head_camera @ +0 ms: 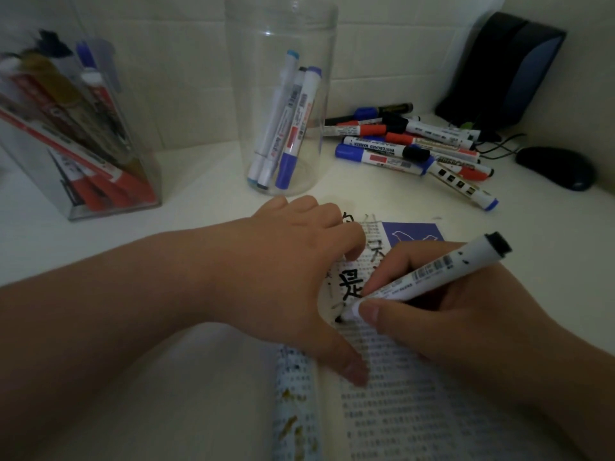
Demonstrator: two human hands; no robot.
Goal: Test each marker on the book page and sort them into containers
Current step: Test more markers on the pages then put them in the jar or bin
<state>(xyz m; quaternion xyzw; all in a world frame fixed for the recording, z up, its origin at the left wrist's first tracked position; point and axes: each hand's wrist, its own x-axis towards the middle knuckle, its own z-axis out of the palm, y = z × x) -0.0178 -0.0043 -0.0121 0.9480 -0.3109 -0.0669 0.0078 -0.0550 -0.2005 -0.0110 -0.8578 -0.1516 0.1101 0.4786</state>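
I am holding a black marker [432,271] in my right hand [442,314], with my fingers and thumb curled round its white body. Its black end is pointing up and away to the right, and its tip is touching the book page [399,394], just under some big black marks [349,281] drawn over the small print. My left hand [293,261] is lying flat on the page with the fingers spread wide, pressing the book down and holding nothing. A blue patch with a white bird shape [412,232] is showing at the top of the page, past my right hand. The book is lying open on the white bench [206,201], close to me. Behind my left hand a tall round clear jar [283,94] is standing, and three markers are leaning inside it: one with a light blue cap, one with a black cap and one with a dark blue cap. Far to the left a square clear box [76,128] is holding many more markers, lots of them red. To the right of the jar a pile of markers [409,141] is lying on the bench in red, blue and black. A black mouse [555,168] is sitting near the pile, by the wall.
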